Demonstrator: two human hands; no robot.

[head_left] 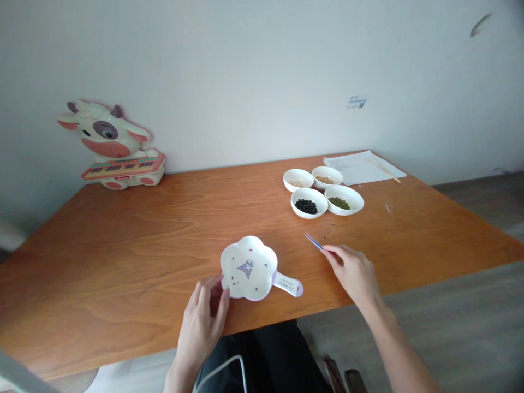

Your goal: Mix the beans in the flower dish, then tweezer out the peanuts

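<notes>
Wooden table (135,262). Tweezers (314,242) pinched by right hand (352,273); dish (249,268) touched at rim by left hand (202,316), closure untellable; presumably light, rigid, best held by handle (287,284).

A pale wall (229,82) fills the top of the frame, with a dark mark (480,25) at upper right and a printed label (356,102) lower down. A brown wooden table (123,262) spans the middle; grey floor (458,316) shows at lower right, in soft light.
</notes>
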